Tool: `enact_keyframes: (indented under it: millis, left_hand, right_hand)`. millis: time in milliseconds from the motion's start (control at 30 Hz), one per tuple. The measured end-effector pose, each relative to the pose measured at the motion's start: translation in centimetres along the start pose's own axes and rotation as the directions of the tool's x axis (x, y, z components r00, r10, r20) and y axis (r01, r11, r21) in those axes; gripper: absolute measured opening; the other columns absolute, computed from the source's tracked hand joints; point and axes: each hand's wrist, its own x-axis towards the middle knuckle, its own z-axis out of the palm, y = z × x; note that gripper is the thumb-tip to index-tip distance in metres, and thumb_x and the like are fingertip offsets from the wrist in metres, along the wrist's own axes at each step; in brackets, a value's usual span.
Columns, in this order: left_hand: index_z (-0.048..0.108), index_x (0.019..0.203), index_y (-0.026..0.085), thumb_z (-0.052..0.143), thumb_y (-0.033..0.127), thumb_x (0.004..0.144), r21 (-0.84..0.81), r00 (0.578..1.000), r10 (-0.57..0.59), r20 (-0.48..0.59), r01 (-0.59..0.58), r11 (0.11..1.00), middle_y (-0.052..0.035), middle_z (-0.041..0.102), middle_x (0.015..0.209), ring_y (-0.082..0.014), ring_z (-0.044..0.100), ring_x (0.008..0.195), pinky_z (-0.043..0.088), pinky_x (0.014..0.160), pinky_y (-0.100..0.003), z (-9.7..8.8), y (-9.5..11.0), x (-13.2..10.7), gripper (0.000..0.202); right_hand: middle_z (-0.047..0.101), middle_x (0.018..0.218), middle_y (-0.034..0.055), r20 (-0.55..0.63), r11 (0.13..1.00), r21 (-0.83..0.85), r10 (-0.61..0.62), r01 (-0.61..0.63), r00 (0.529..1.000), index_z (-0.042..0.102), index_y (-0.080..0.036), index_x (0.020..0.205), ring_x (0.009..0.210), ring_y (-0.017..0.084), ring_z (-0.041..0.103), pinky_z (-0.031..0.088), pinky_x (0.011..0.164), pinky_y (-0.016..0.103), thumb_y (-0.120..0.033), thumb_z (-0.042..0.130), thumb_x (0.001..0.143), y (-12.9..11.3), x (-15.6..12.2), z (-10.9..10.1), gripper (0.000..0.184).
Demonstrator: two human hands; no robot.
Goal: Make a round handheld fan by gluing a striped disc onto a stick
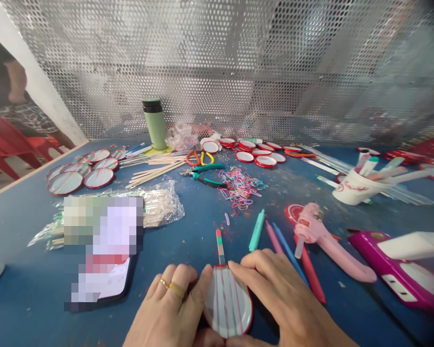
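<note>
Both my hands press on a round red-rimmed lid (227,304) strung with thin rubber bands, lying on the blue table (188,241) at the near edge. My left hand (168,308), with gold rings, grips its left side with fingers curled. My right hand (282,294) holds its right side, index finger at the top. A painted wooden stick (220,246) pokes out from under the lid, pointing away from me. Coloured markers (256,230) and a pink glue gun (323,241) lie just beyond my right hand.
A phone (104,270) lies at the left by a bag of sticks (159,207). Further back are finished lids (81,173), pliers (204,179), loose rubber bands (240,189), a green bottle (155,124), a white cup (354,187) and a perforated metal wall (238,62). A person sits far left.
</note>
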Motion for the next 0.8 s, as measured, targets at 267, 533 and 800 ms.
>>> enact_keyframes:
  millis: [267, 533, 800]
  left_hand:
    - [0.055, 0.137, 0.018, 0.064, 0.046, 0.088, -0.033, 0.999, -0.035, -0.004, 0.035, 0.999, -0.0076, 0.061, 0.098, -0.0188, 0.058, 0.084, 0.054, 0.071, -0.027, 0.1, 0.3, 0.1, 0.057]
    - [0.049, 0.143, 0.022, 0.064, 0.045, 0.087, -0.073, 0.997, -0.080, 0.024, 0.081, 0.994, -0.0070, 0.062, 0.100, -0.0200, 0.059, 0.086, 0.055, 0.074, -0.029, 0.0, 0.3, 0.0, 0.063]
    - [0.050, 0.142, 0.021, 0.063, 0.044, 0.087, -0.061, 0.996, -0.087, 0.007, 0.088, 0.994, -0.0075, 0.062, 0.100, -0.0198, 0.060, 0.086, 0.055, 0.076, -0.029, -0.2, 0.4, 0.1, 0.061]
  right_hand:
    - [0.063, 0.098, 0.0055, -0.004, 0.998, 0.043, 0.037, -0.037, 0.999, 0.063, -0.020, 0.120, 0.088, 0.021, 0.059, 0.049, 0.077, 0.035, -0.052, 0.076, 0.077, -0.7, 0.4, -0.4, 0.055]
    - [0.064, 0.101, 0.0083, 0.014, 1.000, -0.013, 0.003, -0.003, 1.000, 0.064, -0.017, 0.118, 0.091, 0.023, 0.060, 0.051, 0.080, 0.036, -0.054, 0.074, 0.078, -0.9, 0.5, -1.0, 0.055]
    - [0.065, 0.105, 0.0100, -0.005, 0.998, -0.064, -0.015, 0.015, 1.000, 0.060, -0.016, 0.125, 0.095, 0.025, 0.061, 0.051, 0.082, 0.038, -0.056, 0.073, 0.078, -0.9, 0.4, -0.8, 0.063]
